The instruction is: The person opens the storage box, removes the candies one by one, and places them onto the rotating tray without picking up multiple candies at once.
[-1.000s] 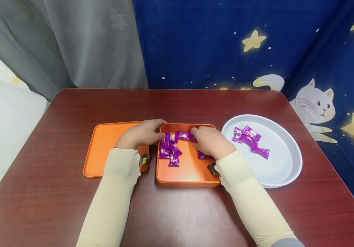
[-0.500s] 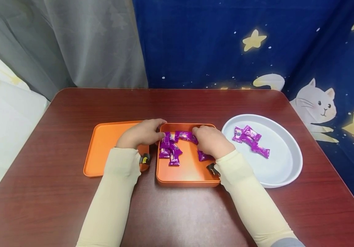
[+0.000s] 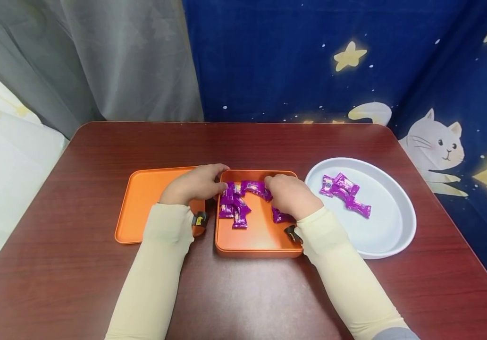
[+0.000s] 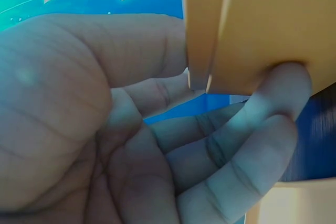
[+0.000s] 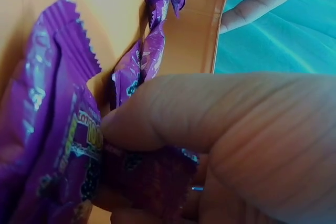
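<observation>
Hardly anything has moved since half a second earlier; both hands stay put, with at most a slight shift of the candies by the right fingertips. Right hand (image 3: 292,196) reaches into the box (image 3: 264,238) near its far right corner, pinching one candy (image 5: 152,182) between thumb and fingers, grip narrow. Left hand (image 3: 194,184) holds the box wall near its far left corner, thumb at the rim, fingers outside.

That candy should be very light, with a firm centre in a thin, slick, crinkly wrapper. Glossy film may slide under fingertips, and the flat ends would probably fold, so the plump middle seems the best place to take hold. Breakage looks unlikely; crumpling, more so.

Every wrapper is shiny purple with zigzag-cut ends, yellow and white lettering, and a dark fruit-like cluster. More candies (image 3: 240,205) lie in the box, heaped along its left wall and lined along its far wall; another shows beside the right hand.

Orange, shallow and round-cornered, the box sits mid-table, well in from the near edge of the dark red table (image 3: 243,302). Toward the table's left edge lies a flat orange tray (image 3: 141,203), partly under the left arm. Toward the right edge, a white oval plate (image 3: 388,226) carries a small candy group (image 3: 340,190).
</observation>
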A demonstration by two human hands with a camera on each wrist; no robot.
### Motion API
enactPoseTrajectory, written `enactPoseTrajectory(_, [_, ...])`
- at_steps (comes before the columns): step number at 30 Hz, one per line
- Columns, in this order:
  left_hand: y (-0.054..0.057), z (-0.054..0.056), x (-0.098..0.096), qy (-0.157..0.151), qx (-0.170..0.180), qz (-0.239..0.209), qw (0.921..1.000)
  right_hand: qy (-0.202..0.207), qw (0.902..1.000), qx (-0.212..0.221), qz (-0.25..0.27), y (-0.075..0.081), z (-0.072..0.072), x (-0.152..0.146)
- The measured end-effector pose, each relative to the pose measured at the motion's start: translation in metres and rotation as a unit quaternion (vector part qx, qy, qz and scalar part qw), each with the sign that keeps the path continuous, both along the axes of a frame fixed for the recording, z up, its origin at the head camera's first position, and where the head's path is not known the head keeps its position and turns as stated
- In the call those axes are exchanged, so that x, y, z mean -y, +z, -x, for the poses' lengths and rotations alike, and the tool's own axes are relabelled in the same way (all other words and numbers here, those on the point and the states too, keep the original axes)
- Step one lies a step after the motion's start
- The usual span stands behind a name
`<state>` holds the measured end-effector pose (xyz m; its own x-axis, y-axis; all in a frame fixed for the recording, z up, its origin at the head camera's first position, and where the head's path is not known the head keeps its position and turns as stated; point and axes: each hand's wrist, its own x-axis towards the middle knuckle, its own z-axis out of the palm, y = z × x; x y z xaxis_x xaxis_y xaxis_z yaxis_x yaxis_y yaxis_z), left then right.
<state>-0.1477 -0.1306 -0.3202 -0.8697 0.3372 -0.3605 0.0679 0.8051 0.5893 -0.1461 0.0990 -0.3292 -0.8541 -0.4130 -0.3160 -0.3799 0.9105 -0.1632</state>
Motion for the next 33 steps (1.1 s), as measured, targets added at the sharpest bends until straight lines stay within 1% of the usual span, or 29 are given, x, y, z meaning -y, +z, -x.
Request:
enactPoseTrajectory(5, [0.000, 0.000, 0.000, 0.002, 0.000, 0.001, 1.0000, 0.006, 0.9999, -0.008, -0.001, 0.002, -0.001, 0.000])
enactPoseTrajectory(11, [0.000, 0.000, -0.001, 0.003, 0.003, -0.001, 1.0000, 0.010, 0.9997, -0.022, 0.000, 0.010, -0.004, -0.002])
enactPoseTrajectory(16, [0.000, 0.000, -0.001, 0.005, 0.007, -0.002, 1.0000, 0.027, 0.9988, -0.041, 0.004, 0.013, -0.007, -0.004])
enactPoseTrajectory(21, [0.000, 0.000, -0.001, 0.013, 0.014, -0.004, 0.9998, 0.041, 0.9981, -0.044, 0.013, 0.018, -0.007, -0.004])
enactPoseTrajectory(26, [-0.001, 0.000, 0.000, 0.010, 0.011, -0.007, 0.9999, 0.052, 0.9972, -0.045, 0.030, 0.022, -0.008, -0.005])
enactPoseTrajectory(30, [-0.001, 0.001, 0.000, 0.003, 0.004, -0.003, 1.0000, 0.057, 0.9968, -0.036, 0.042, 0.025, -0.008, -0.008])
enactPoseTrajectory(33, [0.000, 0.001, 0.000, -0.004, -0.005, 0.002, 1.0000, 0.068, 0.9955, -0.046, 0.048, 0.026, -0.009, -0.009])
